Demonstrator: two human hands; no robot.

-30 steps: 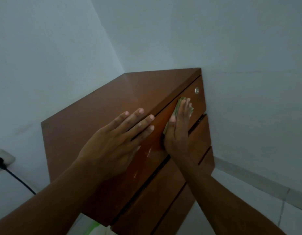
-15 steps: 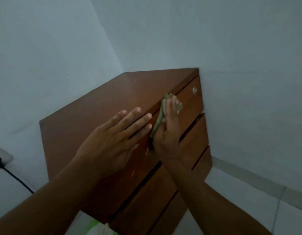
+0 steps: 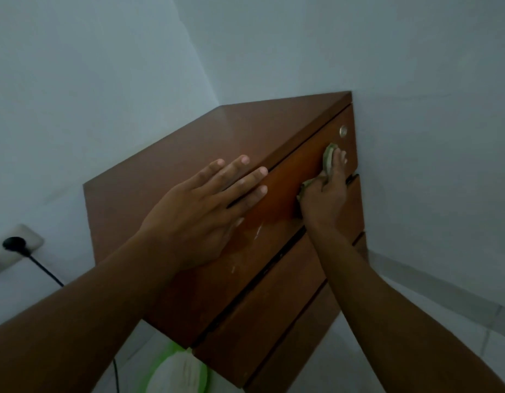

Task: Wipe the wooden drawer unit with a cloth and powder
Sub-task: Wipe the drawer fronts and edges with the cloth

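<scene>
Wooden drawer unit (image 3: 188, 154), glossy, is touched on top by the flat, open left hand (image 3: 200, 211); crumpled green cloth (image 3: 328, 158) is pressed to its front by the straight-fingered right hand (image 3: 325, 199).

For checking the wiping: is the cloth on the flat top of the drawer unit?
No, the right hand presses the cloth against the top drawer front.
</scene>
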